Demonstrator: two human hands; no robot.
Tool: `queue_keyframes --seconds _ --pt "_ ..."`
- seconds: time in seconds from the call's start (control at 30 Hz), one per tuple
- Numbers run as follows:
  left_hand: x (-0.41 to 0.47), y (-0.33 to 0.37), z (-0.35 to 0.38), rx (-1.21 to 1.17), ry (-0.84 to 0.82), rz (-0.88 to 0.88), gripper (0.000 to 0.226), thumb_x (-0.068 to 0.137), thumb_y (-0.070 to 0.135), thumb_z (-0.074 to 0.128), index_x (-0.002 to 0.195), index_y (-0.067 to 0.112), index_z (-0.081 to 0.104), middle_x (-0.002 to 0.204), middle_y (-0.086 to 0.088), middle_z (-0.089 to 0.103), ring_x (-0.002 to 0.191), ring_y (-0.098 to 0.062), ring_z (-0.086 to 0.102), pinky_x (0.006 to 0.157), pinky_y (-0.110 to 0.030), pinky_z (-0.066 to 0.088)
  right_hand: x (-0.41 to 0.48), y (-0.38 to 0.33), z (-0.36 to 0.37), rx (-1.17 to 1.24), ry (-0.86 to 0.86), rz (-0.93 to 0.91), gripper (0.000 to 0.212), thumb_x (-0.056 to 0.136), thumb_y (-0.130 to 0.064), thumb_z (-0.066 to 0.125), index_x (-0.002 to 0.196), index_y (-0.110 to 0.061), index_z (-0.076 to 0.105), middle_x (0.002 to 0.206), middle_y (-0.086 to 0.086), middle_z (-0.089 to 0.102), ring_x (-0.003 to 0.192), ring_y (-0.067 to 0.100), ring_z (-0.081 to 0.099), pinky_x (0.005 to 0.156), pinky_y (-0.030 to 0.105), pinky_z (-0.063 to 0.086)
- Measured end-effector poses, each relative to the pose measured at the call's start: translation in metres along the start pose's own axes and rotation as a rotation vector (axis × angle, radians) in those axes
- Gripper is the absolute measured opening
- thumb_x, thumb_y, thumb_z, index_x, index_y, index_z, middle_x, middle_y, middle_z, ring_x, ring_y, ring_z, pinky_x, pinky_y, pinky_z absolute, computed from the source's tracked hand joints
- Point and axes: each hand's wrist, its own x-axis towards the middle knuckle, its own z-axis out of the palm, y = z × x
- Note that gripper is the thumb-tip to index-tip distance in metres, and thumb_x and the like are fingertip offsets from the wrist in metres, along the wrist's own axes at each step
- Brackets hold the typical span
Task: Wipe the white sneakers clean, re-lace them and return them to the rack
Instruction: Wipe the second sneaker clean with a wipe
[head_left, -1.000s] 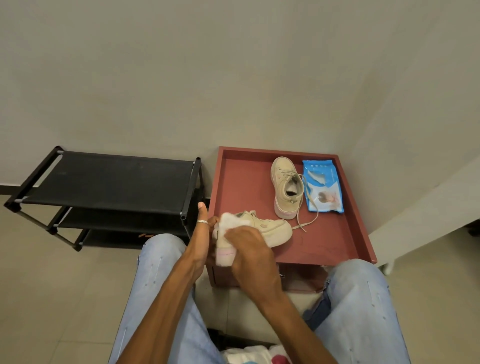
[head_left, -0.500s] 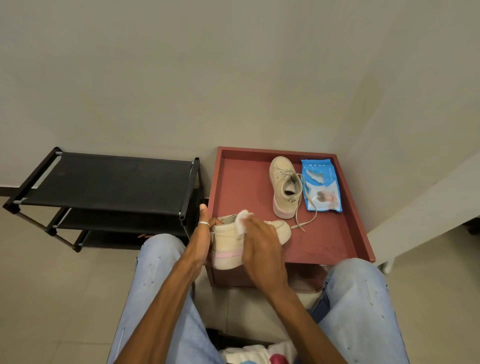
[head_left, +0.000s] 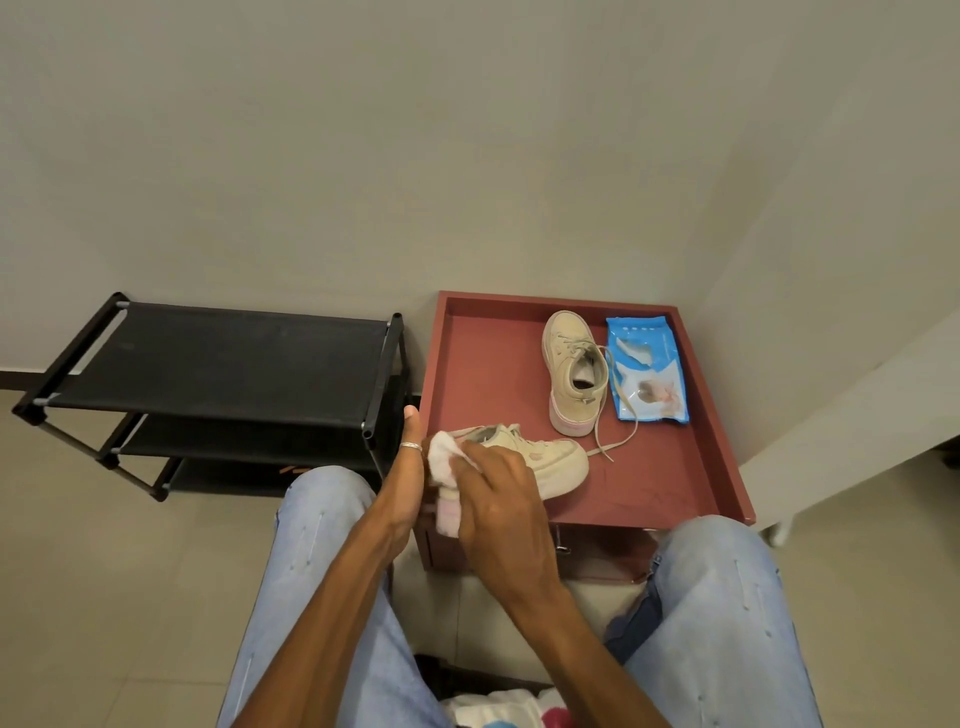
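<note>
White, soft, bunched fabric forms the wipe (head_left: 445, 460), which the right hand (head_left: 498, 501) grips with bent fingers and presses against the heel quarter of the near sneaker (head_left: 553, 460). This near sneaker is cream-coloured with a thick, smooth platform sole and a pink band at the heel. It lies crosswise at the front left edge of the tray table (head_left: 483, 364), toe pointing right, heel end projecting past the table edge. The left hand (head_left: 408, 480) is set against that heel end with one digit straight up, carrying a metal ring (head_left: 411, 446). Its remaining fingers are hidden behind the shoe, so whether they curl round the heel cannot be determined. The far sneaker (head_left: 569, 374), of the same cream material, stands upright on its sole further back on the table, toe toward the wall, with a loose flat lace (head_left: 618, 436) trailing from its eyelets across the table surface. Just beside it on the right lies a flat, glossy blue wipes pack (head_left: 647, 374); the lace crosses its near left part. The tray table is matte red-brown, rectangular, with a raised rim. Left of it stands the rack (head_left: 208, 358), a black tubular frame with dark fabric tiers. Light blue denim jeans (head_left: 727, 623) cover both knees in the foreground.
</note>
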Motion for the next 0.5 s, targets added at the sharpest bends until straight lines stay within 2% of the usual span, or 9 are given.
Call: queue_keyframes --seconds 0.07,0.13,0.2,0.23,0.3,0.37,0.43,0.5 --pt "0.004 -0.001 -0.002 0.065 -0.017 0.005 0.087 0.071 0.095 0.023 0.084 0.031 0.08 0.092 -0.01 0.076 0.093 -0.027 0.071 0.088 -0.048 0.056 0.002 0.015 -0.004 0.058 0.078 0.129 0.029 0.093 -0.012 0.048 0.108 -0.001 0.07 0.115 0.013 0.066 0.106 0.026 0.059 0.095 0.034 0.049" --pt "0.0 -0.001 -0.001 0.13 -0.023 0.02 0.082 0.073 0.09 0.015 0.069 0.037 0.077 0.081 -0.003 0.075 0.092 -0.026 0.069 0.089 -0.049 0.055 0.004 0.034 -0.004 0.068 0.115 0.246 0.022 0.091 -0.003 0.053 0.105 0.0 0.07 0.109 0.012 0.067 0.101 0.025 0.062 0.091 0.039 0.051" --pt "-0.004 -0.001 0.0 0.172 -0.021 0.025 0.082 0.08 0.086 0.012 0.074 0.037 0.078 0.083 0.001 0.075 0.098 -0.026 0.067 0.095 -0.053 0.052 0.003 0.042 -0.003 0.067 0.093 0.284 0.022 0.09 0.0 0.056 0.107 -0.001 0.069 0.107 0.012 0.066 0.098 0.025 0.061 0.086 0.042 0.052" --pt "-0.004 -0.001 0.0 0.185 -0.022 0.03 0.083 0.082 0.085 0.013 0.082 0.036 0.08 0.088 0.0 0.077 0.101 -0.026 0.068 0.097 -0.054 0.052 0.003 0.039 -0.002 0.065 0.08 0.274 0.022 0.091 -0.002 0.054 0.109 -0.001 0.068 0.108 0.012 0.065 0.098 0.026 0.06 0.086 0.042 0.052" --pt "-0.005 0.0 0.001 0.191 -0.011 0.052 0.093 0.079 0.087 0.018 0.105 0.021 0.078 0.098 -0.009 0.078 0.105 -0.031 0.07 0.098 -0.056 0.052 -0.002 0.023 -0.002 0.047 0.061 0.215 0.025 0.094 -0.008 0.052 0.114 -0.001 0.066 0.113 0.013 0.062 0.102 0.028 0.058 0.089 0.037 0.051" --pt "-0.003 0.0 0.0 0.172 0.015 0.045 0.101 0.076 0.086 0.024 0.115 0.005 0.07 0.102 -0.016 0.077 0.104 -0.033 0.071 0.096 -0.053 0.055 -0.008 0.005 -0.004 0.02 0.015 0.107 0.03 0.095 -0.014 0.051 0.121 -0.003 0.064 0.118 0.013 0.06 0.106 0.026 0.055 0.086 0.031 0.05" --pt "-0.001 -0.001 0.0 0.169 0.023 0.072 0.086 0.086 0.078 0.028 0.107 0.007 0.072 0.098 -0.011 0.078 0.094 -0.027 0.074 0.087 -0.044 0.059 -0.008 0.0 -0.005 -0.012 -0.034 0.026 0.037 0.094 -0.018 0.045 0.123 -0.005 0.063 0.117 0.01 0.061 0.105 0.024 0.054 0.081 0.031 0.05" --pt "-0.001 -0.003 0.001 0.195 0.018 0.095 0.065 0.098 0.068 0.031 0.098 0.021 0.076 0.096 -0.006 0.079 0.091 -0.022 0.073 0.084 -0.04 0.058 -0.002 0.012 -0.003 0.0 -0.009 0.091 0.036 0.091 -0.013 0.046 0.12 -0.008 0.066 0.111 0.009 0.063 0.099 0.025 0.054 0.079 0.033 0.049"
